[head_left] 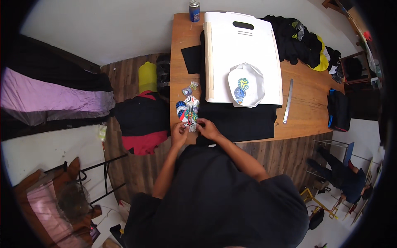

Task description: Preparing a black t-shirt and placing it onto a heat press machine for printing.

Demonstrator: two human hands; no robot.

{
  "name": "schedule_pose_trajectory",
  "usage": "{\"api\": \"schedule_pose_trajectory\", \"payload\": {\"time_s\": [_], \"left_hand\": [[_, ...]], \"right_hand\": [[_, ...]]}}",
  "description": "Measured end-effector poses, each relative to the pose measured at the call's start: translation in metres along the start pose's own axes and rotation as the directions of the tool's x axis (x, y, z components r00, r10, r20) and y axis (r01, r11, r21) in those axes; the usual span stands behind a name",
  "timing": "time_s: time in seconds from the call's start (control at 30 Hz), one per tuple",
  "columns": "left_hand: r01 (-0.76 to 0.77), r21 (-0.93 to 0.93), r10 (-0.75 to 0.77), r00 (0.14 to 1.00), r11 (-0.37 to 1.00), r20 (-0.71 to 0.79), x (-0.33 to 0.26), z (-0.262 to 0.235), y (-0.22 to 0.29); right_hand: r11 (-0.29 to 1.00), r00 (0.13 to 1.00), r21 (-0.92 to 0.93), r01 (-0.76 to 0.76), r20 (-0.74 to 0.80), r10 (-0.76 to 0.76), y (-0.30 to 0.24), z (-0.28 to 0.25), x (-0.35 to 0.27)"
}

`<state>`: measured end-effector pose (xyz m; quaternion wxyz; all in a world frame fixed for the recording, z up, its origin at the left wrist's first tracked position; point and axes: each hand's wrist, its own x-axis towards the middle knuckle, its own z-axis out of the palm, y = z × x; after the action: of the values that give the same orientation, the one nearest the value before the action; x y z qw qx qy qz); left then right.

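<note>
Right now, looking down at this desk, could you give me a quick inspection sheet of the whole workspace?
Surface: wooden table, partly under black fabric.
Job's things: colourful printed sheet held by left hand and right hand; cut-out patches beside it.
Clutter: white board with printed white piece, metal ruler, spray can, heap of dark clothes.
Hands: both pinching the sheet.
Cables: nothing seen.
Surroundings: wooden floor, yellow bag, a person crouching lower right.

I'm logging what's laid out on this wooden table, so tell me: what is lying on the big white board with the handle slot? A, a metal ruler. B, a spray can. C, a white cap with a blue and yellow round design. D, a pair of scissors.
C: a white cap with a blue and yellow design lies on the white board; the spray can and metal ruler are off it, on the table.
</note>
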<state>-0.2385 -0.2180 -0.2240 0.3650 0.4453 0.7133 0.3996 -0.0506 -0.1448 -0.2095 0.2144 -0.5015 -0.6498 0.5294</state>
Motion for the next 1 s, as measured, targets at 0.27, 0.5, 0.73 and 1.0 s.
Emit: {"api": "schedule_pose_trajectory", "payload": {"time_s": [0.27, 0.5, 0.73, 1.0], "left_hand": [[-0.064, -0.056, 0.069, 0.993, 0.996, 0.099, 0.014, -0.002, 0.039], [-0.116, -0.075, 0.126, 0.979, 0.990, 0.157, 0.030, 0.025, 0.081], [-0.066, -0.202, 0.104, 0.977, 0.977, 0.184, 0.020, 0.031, 0.177], [0.023, -0.607, 0.058, 0.992, 0.795, 0.115, 0.012, 0.024, 0.177]], "right_hand": [[0.732, 0.759, 0.679, -0.051, -0.450, 0.470, -0.024, -0.155, -0.062], [0.858, 0.750, 0.513, -0.023, -0.558, 0.354, -0.076, -0.214, -0.023], [0.620, 0.804, 0.770, 0.150, -0.460, 0.377, -0.109, -0.177, -0.029], [0.757, 0.860, 0.638, 0.141, -0.458, 0.225, -0.125, -0.107, -0.038]]}}
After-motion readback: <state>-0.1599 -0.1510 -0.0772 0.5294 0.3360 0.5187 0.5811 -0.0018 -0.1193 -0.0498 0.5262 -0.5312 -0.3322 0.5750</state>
